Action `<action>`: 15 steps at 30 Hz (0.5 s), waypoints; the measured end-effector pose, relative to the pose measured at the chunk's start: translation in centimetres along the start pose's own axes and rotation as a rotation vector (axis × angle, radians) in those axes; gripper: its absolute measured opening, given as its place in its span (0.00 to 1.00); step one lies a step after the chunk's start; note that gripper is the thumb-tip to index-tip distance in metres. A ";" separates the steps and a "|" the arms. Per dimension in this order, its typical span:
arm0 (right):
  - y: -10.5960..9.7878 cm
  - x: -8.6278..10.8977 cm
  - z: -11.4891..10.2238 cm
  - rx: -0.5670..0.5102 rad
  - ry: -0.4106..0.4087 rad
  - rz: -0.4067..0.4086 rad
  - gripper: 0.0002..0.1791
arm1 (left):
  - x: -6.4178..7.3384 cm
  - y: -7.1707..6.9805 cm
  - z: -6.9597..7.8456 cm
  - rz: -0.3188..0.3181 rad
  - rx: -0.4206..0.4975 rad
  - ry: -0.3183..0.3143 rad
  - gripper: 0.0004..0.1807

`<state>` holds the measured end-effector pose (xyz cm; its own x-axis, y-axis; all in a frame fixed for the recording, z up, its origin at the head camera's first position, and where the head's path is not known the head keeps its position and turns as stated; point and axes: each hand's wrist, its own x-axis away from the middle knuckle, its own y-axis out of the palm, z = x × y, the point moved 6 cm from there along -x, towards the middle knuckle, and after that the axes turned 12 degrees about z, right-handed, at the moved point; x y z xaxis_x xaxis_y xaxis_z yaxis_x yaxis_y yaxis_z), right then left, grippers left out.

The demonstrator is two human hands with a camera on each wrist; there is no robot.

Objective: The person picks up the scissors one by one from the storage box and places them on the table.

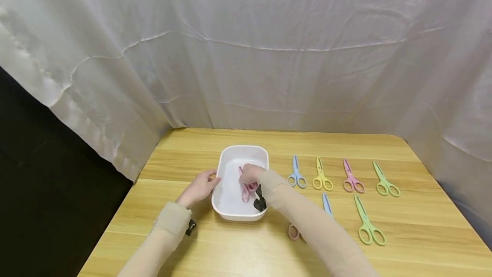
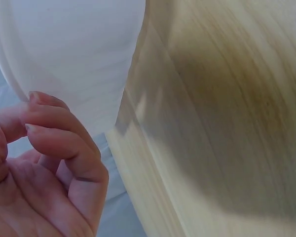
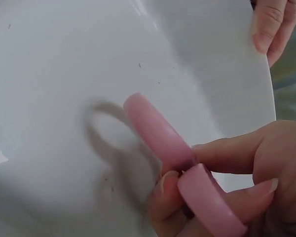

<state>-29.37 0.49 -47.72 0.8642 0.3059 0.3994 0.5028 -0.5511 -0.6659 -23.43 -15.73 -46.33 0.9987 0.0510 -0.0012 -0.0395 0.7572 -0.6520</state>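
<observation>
A white plastic bin (image 1: 226, 216) stands on the wooden table. My left hand (image 1: 200, 188) grips its left rim, thumb over the edge and fingers curled against the outer wall (image 2: 89, 64). Inside the bin, my right hand (image 1: 251, 174) holds a pair of pink scissors (image 3: 158, 133) by the middle, between thumb and fingers. The two handle loops point toward the camera in the right wrist view and cast a shadow on the bin floor (image 3: 54, 89). Fingers hide much of the blades.
Right of the bin lie blue scissors (image 1: 295, 167), yellow scissors (image 1: 320, 167), pink scissors (image 1: 347, 170) and green scissors (image 1: 379, 173) in a row. Nearer are larger green scissors (image 1: 363, 214), a blue blade (image 1: 326, 203) and a pink handle (image 1: 290, 235), the last two partly behind my right arm. A curtain (image 1: 269, 89) hangs behind.
</observation>
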 end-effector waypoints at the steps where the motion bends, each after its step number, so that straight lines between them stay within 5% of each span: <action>1: -0.1 0.0 0.0 -0.004 -0.005 0.000 0.03 | 0.0 0.0 -0.1 0.002 0.005 -0.005 0.23; 10: -0.7 -0.8 -0.1 0.020 -0.068 0.046 0.19 | -0.6 0.3 -0.4 0.036 0.036 -0.026 0.23; 15: -1.5 -0.8 -0.4 -0.041 -0.078 0.084 0.19 | -1.0 0.4 -0.4 0.074 0.021 -0.016 0.23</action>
<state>-30.84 0.78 -46.82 0.9028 0.3160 0.2919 0.4289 -0.6084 -0.6678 -24.44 -15.74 -46.90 0.9924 0.1178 -0.0365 -0.1141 0.7644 -0.6346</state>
